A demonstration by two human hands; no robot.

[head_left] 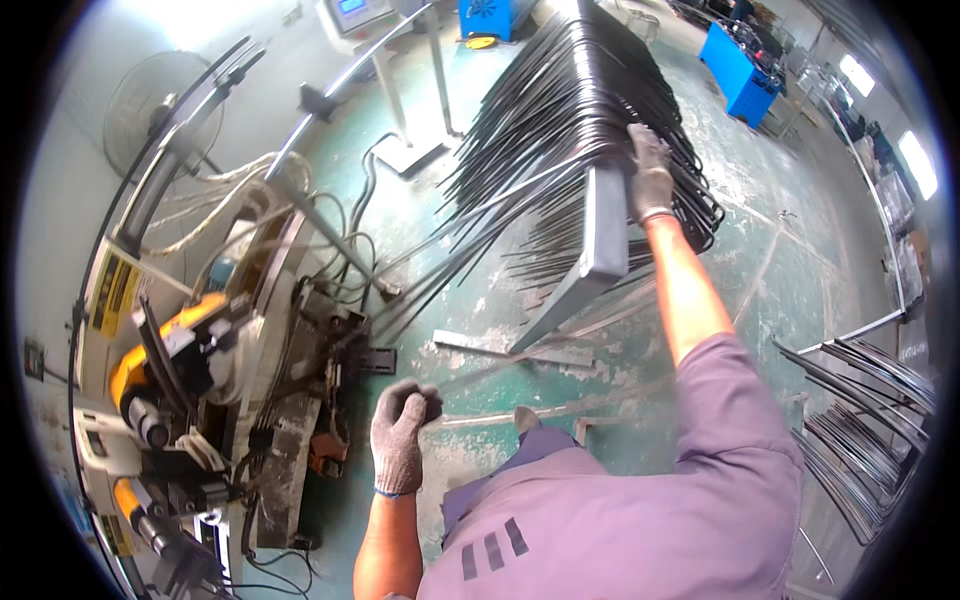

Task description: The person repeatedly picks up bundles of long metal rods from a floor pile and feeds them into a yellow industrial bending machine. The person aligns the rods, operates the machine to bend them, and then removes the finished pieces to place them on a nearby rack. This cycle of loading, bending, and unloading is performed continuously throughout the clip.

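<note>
A long stack of dark bent metal rods (600, 90) hangs over a grey metal rack beam (605, 215), their ends fanning out to both sides. My right hand (650, 175), in a light knit glove, is closed against the bends at the near end of the stack. Several of the nearest rods slant down to the left, their ends blurred. My left hand (400, 435), gloved too, is low and left of centre with its fingers curled in. Its fingertips look dark, and what they hold, if anything, cannot be made out.
To the left stands a machine with a yellow and black motor unit (175, 350), hoses and cables. A flat metal bar (510, 348) lies on the green floor by the rack's foot. More bent rods (865, 430) hang at right. Farther off are a platform scale (410, 150) and a blue cabinet (738, 75).
</note>
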